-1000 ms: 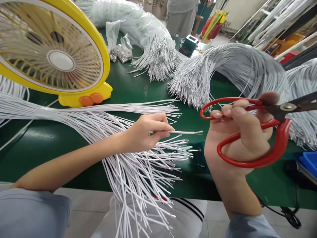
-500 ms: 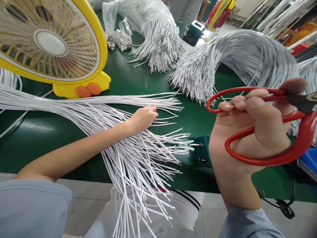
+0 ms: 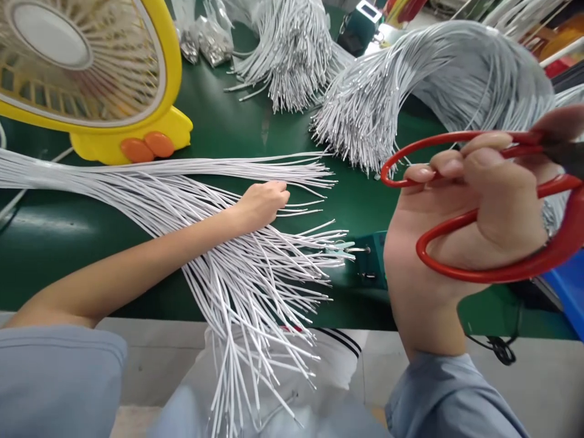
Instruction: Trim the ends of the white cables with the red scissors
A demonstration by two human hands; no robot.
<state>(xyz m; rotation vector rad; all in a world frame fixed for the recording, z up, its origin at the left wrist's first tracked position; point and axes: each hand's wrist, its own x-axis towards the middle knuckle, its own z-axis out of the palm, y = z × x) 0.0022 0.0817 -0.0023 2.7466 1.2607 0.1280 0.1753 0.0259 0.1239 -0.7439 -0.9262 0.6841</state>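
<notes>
My right hand (image 3: 469,201), raised at the right, is closed round the red handles of a pair of scissors (image 3: 483,274); the blades run out of view at the right edge. Across the fanned bundle of white wires (image 3: 219,243) reaches my left forearm. At its end my left hand (image 3: 264,204) has curled fingers near the wire ends, with a few wires coming out beyond the fingertips. A straighter strand of the same wires lies just above that hand. Several loose wire ends hang over the table's near edge.
A yellow fan (image 3: 171,67) stands at the upper left. Behind are bags of small metal parts (image 3: 214,45), a bundle of grey-white wires (image 3: 296,61) and a larger looped bundle (image 3: 456,61). A dark green device (image 3: 374,261) sits beyond the wire ends on the green table (image 3: 41,255).
The view has shifted, so the table and fan appear higher and slightly further left. My left hand stays at the wires, and my right hand keeps hold of the scissors.
</notes>
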